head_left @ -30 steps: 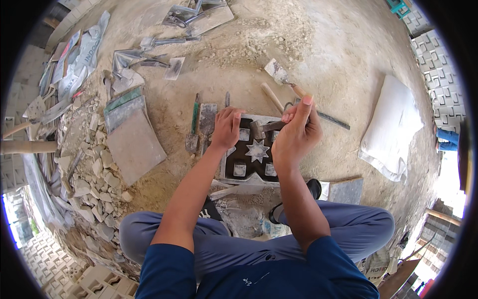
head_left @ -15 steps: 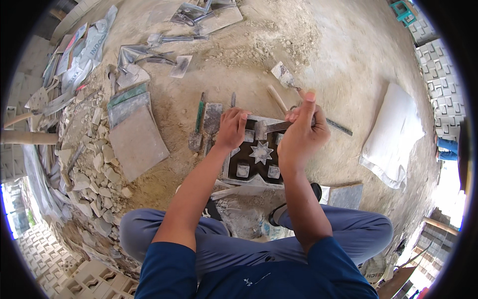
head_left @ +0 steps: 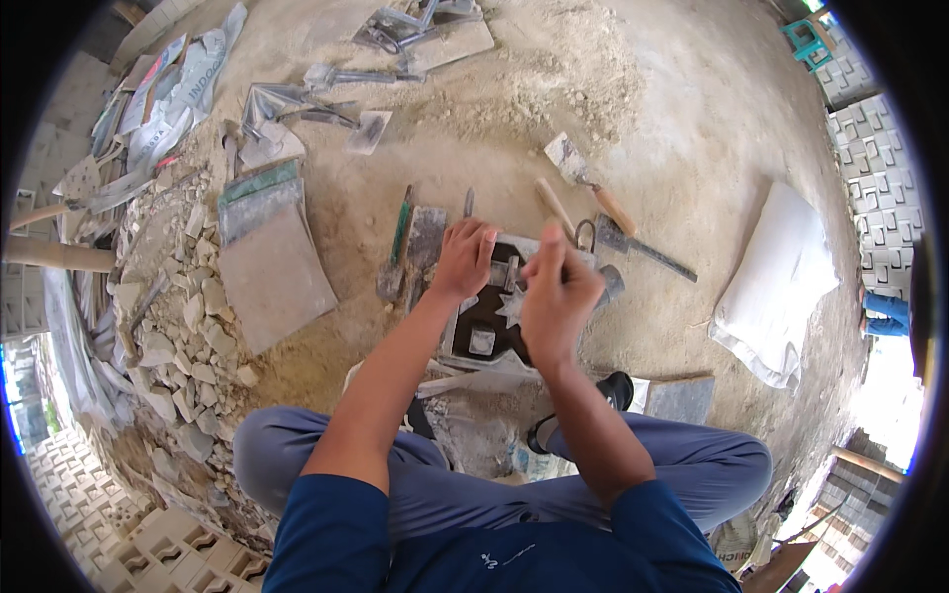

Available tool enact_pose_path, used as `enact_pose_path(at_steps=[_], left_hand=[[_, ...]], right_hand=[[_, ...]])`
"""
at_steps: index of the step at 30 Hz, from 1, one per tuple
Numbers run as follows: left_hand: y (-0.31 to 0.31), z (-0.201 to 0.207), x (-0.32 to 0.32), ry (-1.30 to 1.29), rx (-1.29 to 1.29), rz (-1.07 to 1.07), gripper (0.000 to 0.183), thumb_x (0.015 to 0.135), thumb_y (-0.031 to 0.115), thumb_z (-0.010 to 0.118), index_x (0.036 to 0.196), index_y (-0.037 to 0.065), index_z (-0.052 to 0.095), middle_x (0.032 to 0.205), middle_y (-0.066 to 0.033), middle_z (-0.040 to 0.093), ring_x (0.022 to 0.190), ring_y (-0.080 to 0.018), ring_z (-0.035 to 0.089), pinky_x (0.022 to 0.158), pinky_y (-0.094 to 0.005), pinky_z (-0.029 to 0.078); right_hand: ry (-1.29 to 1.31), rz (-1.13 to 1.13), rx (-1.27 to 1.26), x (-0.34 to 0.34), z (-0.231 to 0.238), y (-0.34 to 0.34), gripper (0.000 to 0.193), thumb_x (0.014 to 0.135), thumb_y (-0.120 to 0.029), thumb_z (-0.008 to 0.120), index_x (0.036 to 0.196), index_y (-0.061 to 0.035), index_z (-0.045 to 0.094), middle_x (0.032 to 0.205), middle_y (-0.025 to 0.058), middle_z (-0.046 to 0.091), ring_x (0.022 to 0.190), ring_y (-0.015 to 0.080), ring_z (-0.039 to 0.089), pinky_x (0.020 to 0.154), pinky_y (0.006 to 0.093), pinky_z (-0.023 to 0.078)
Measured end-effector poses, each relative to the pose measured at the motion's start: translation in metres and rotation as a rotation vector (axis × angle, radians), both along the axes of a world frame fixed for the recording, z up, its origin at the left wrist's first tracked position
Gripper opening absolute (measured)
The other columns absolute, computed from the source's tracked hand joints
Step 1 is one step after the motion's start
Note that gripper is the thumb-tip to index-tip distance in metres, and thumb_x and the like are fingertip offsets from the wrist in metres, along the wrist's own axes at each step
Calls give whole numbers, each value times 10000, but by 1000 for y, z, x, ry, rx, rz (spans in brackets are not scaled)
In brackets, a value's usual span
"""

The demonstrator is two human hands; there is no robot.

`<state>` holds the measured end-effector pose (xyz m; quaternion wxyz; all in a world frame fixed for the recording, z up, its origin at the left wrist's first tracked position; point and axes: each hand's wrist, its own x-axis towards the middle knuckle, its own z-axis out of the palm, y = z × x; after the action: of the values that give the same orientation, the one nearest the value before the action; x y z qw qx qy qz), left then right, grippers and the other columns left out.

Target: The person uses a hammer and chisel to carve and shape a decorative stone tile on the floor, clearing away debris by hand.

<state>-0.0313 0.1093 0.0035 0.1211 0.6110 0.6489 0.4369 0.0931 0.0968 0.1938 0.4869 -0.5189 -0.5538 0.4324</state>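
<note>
Mould (head_left: pixel 473 318), a pale-rimmed tray with a dark floor, lies flat on the ground in front of the person's crossed legs, directly beneath both hands. Inside it sit a pale star-shaped block (head_left: pixel 510 308), partly covered by the right hand, and a square block (head_left: pixel 481 341) near its lower left corner.

The left hand (head_left: pixel 463 259) is at the mould's upper left corner, fingers bent over the edge; whether it pinches the rim or merely presses on it cannot be told. The right hand (head_left: pixel 561 296) is above the mould's right half, curled into a fist with the thumb up, closed on a hammer-like tool (head_left: pixel 511 270) whose grey head shows just left of the fingers, over the mould's upper part; its handle is hidden.

Just left of the mould lie a grey slab (head_left: pixel 426 235) and a green-handled tool (head_left: pixel 402 225). Beyond its upper right side are a wooden handle (head_left: pixel 554 206), a wood-handled trowel (head_left: pixel 613 210) and a dark bar (head_left: pixel 664 260).

Farther out, a folded white sack (head_left: pixel 776 287) lies to the right, with stacked boards (head_left: pixel 277 272) and rubble (head_left: pixel 188 346) to the left.
</note>
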Motion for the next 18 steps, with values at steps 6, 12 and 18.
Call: enact_pose_path(at_steps=[6, 12, 18], left_hand=[[6, 3, 0, -19, -29, -32, 434, 1111, 311, 322, 1118, 74, 684, 1142, -129, 666, 1173, -349, 576, 1026, -459, 397], [5, 4, 6, -62, 28, -38, 421, 1102, 315, 331, 1094, 87, 685, 1105, -112, 665, 1149, -334, 579, 1027, -456, 396], [-5, -1, -3, -49, -7, -27, 422, 1103, 306, 333, 1094, 79, 689, 1103, -119, 665, 1153, -337, 578, 1040, -462, 392]], right_hand=[[147, 98, 174, 18, -35, 17, 595, 1125, -340, 381, 599, -64, 425, 527, 34, 422, 485, 134, 384, 486, 314, 306], [514, 136, 146, 23, -36, 23, 560, 1121, -314, 399, 614, -78, 370, 527, 11, 361, 473, 122, 349, 474, 305, 274], [312, 94, 134, -1, -26, 32, 555, 1139, -307, 378, 642, -61, 390, 526, 17, 429, 486, 107, 365, 481, 296, 280]])
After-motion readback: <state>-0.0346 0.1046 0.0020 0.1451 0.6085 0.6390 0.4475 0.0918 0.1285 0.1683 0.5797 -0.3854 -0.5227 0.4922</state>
